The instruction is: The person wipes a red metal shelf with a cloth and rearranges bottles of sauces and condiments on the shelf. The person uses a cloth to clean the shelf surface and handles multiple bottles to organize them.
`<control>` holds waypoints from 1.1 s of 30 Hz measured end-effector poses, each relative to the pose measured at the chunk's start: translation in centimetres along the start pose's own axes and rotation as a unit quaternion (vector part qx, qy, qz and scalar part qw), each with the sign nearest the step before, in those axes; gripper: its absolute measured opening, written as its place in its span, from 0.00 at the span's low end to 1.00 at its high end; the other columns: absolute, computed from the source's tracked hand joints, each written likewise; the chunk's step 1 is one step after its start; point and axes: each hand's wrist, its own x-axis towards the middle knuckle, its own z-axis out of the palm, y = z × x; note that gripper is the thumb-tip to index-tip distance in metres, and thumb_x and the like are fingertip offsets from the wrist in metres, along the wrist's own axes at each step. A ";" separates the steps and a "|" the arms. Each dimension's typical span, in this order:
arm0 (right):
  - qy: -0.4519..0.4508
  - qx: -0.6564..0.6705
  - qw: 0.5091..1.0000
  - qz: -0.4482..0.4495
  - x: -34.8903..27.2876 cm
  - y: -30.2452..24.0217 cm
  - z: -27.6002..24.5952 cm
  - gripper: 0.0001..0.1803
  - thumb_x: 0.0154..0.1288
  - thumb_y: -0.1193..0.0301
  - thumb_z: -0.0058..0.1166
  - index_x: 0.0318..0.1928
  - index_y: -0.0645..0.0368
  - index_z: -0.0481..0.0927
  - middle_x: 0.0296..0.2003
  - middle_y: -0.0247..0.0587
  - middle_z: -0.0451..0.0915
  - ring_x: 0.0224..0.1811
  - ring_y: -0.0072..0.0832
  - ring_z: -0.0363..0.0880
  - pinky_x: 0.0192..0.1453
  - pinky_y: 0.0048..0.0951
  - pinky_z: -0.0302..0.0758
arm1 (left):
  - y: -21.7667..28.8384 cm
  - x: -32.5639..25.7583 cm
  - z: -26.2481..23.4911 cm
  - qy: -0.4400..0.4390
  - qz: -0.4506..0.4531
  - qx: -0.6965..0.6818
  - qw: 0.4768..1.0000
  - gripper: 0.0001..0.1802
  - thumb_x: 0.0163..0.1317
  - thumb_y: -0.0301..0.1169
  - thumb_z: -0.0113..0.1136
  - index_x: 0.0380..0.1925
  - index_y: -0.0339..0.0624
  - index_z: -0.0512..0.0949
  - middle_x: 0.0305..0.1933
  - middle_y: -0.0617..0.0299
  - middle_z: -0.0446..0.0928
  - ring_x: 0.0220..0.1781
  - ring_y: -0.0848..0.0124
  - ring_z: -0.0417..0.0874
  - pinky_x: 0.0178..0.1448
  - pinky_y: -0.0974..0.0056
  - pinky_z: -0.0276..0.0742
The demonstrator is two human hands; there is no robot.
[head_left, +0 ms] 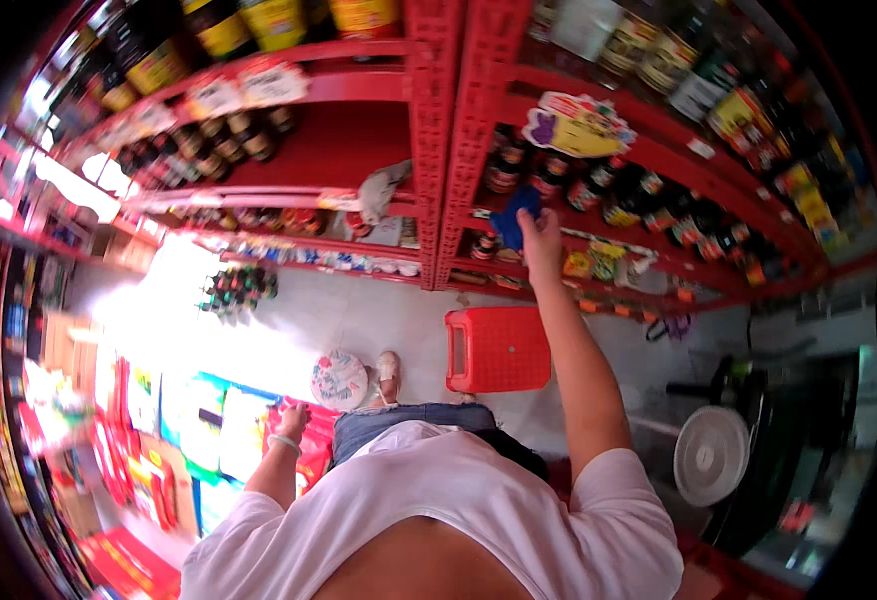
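While your right hand (542,235) gripped a blue cloth (510,220) between thumb and fingers, right of upper centre, it was at the red metal shelving (461,150), just beside dark sauce bottles (594,186). Your left hand (291,424) hung at lower left, near a red package (315,455); whether its fingers were open or closed, I could not tell. A grey rag (384,190) draped over a shelf edge at upper centre. Below, the pale grey floor (403,320) bore a red plastic stool (503,350) and a round flower-patterned stool (339,380). Glare washed out the left; a round white lid (713,455) showed at lower right.
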 end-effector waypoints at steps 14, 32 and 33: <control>0.006 -0.469 0.837 -0.283 2.8 6.2 5.0 0.30 0.55 0.66 0.55 0.59 0.60 0.66 0.48 0.60 0.73 0.52 0.51 0.71 0.56 0.48 0.68 | -21.6 -7.3 -0.6 0.030 -0.014 -0.119 0.992 0.20 0.61 0.42 0.43 0.21 0.39 0.77 0.14 0.60 0.72 0.15 0.70 0.73 0.18 0.63 0.64; -0.379 -0.356 0.782 0.343 -20.0 16.8 0.7 0.15 0.67 0.64 0.49 0.52 0.52 0.74 0.35 0.28 0.77 0.31 0.21 0.76 0.28 0.26 0.73 | -22.2 -4.5 -11.9 0.064 -0.079 -0.227 0.969 0.13 0.60 0.39 0.52 0.30 0.40 0.77 0.25 0.64 0.76 0.23 0.76 0.73 0.25 0.71 0.65; -0.374 -0.371 0.779 0.342 -20.0 15.9 1.4 0.15 0.67 0.63 0.49 0.51 0.51 0.74 0.36 0.28 0.77 0.32 0.20 0.76 0.29 0.26 0.73 | -23.0 -4.1 -11.7 0.075 -0.080 -0.231 0.967 0.13 0.60 0.39 0.52 0.30 0.40 0.78 0.24 0.63 0.75 0.22 0.76 0.73 0.24 0.70 0.65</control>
